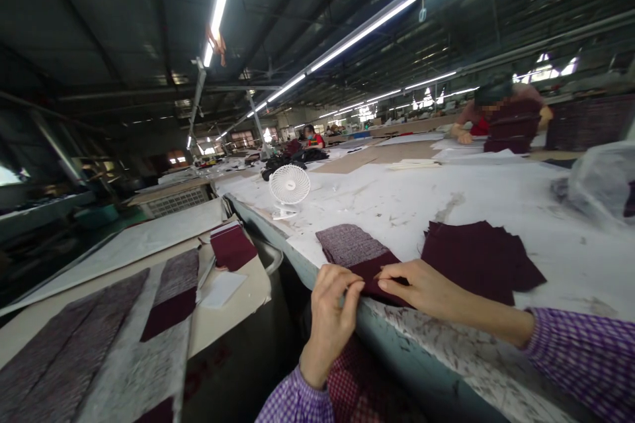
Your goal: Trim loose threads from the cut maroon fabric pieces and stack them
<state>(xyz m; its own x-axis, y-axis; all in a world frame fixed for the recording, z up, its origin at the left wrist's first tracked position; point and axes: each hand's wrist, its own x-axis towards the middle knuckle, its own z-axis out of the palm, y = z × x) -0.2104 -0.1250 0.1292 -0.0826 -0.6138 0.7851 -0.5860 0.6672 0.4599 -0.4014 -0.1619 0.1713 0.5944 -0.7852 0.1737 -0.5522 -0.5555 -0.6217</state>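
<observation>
At the table's front edge lies a fabric piece point(352, 246), speckled grey-maroon at its far end and plain dark maroon at the near end. My left hand point(331, 309) pinches the near left edge of the plain part between thumb and forefinger. On that same plain part, my right hand point(421, 285) has its thumb and fingertips pinched together a little further right. Fingers cover some of the cloth, so the exact grip is partly hidden. Beside my right hand sits a fanned stack of plain maroon fabric pieces point(479, 257).
A small white fan point(290, 186) stands on the paper-covered table point(377, 191). To the left, a lower board point(238, 310) carries speckled strips point(84, 337) and a maroon stack point(233, 247). A clear plastic bag point(602, 178) lies right; a co-worker point(501, 112) handles maroon cloth across the table.
</observation>
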